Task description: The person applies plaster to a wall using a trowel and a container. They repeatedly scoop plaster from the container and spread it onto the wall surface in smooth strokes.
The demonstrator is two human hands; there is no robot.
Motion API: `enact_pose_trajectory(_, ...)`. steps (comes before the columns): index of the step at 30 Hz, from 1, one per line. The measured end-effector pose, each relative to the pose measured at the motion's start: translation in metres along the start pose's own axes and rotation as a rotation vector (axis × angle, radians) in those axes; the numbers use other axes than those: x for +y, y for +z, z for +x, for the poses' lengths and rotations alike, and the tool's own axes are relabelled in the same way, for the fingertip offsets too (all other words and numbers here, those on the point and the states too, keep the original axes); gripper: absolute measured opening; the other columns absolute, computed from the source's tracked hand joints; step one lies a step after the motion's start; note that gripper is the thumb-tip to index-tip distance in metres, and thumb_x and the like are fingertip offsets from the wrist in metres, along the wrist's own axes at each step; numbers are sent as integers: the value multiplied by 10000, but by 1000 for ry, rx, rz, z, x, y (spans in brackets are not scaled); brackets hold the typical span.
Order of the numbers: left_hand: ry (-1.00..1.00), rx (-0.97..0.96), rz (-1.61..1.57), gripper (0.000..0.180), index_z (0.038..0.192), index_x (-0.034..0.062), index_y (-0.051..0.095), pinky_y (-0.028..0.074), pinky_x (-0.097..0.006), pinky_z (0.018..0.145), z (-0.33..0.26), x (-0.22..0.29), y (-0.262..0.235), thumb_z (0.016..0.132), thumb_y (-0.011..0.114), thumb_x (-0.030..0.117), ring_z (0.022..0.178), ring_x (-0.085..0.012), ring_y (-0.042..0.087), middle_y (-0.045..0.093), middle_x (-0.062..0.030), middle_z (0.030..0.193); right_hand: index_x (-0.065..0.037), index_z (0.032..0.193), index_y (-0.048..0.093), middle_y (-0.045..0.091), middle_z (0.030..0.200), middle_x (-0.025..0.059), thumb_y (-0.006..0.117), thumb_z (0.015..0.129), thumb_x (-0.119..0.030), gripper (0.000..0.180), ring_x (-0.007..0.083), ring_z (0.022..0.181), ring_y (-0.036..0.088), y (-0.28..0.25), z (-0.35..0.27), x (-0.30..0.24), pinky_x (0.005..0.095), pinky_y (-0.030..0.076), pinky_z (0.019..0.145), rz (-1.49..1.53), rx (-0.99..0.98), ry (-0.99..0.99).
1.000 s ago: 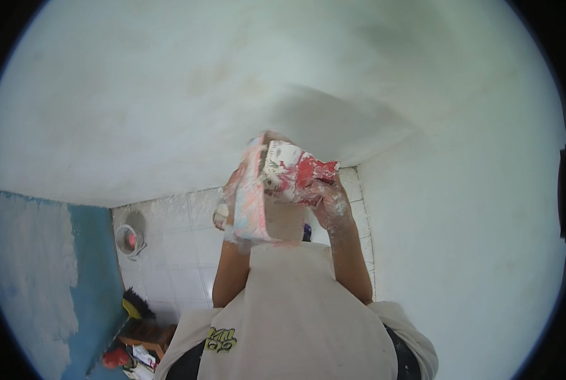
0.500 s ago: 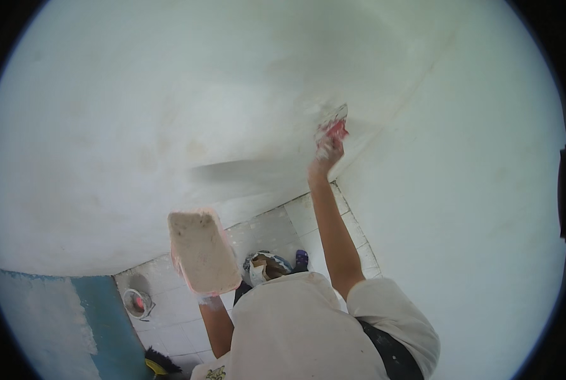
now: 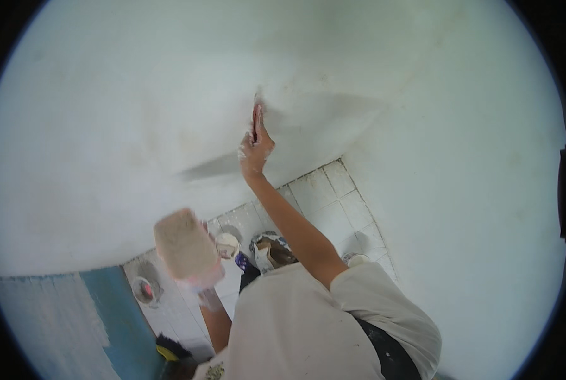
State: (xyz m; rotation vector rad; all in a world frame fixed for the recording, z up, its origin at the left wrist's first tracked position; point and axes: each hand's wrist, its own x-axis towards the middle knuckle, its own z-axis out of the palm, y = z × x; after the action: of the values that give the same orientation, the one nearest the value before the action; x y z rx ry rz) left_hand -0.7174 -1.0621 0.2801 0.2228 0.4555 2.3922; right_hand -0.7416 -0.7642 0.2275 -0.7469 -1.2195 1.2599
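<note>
Wall: white plastered wall [image 3: 137, 126] all round my right hand, with a smoother wet streak just beside and below it
Floor: white tiled floor [image 3: 324, 196] well beneath both hands
Hawk: plaster-caked board [image 3: 185, 246] resting on my left hand [image 3: 208, 292], held flat and low, well apart from the right
Right hand: my right hand [image 3: 255, 151] is raised, fingers closed round the trowel's handle
Trowel: red-handled trowel [image 3: 256, 121] above my knuckles, blade edge touching the wall
</note>
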Motion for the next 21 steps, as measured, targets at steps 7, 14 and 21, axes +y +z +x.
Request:
enact_pose_trajectory(7, -199, -167, -131, 683, 1437, 132, 319, 468, -467, 957, -13, 18, -11, 921, 416, 569, 1231, -334, 457, 371, -172, 1427, -52, 1155, 531, 584, 1102, 46, 577, 833, -46, 325, 179, 1034, 571, -114, -128, -156, 383, 465, 940, 594, -154, 343)
enact_pose_trajectory(14, -286, -52, -75, 612, 1363, 93, 384, 451, -475, 972, -28, -3, 0, 903, 508, 479, 1222, -324, 450, 423, -175, 1336, 4, 1104, 574, 626, 984, 93, 637, 841, -17, 271, 173, 945, 614, -168, -182, -269, 310, 537, 785, 261, -158, 226)
enact_pose_trajectory(21, -245, -130, -175, 671, 1354, 75, 383, 442, -497, 967, -46, 19, 6, 830, 607, 429, 1203, -339, 449, 403, -186, 1332, -19, 1195, 517, 638, 1113, 72, 609, 886, -86, 329, 180, 1028, 611, -181, -135, -219, 330, 508, 868, 226, 228, 305)
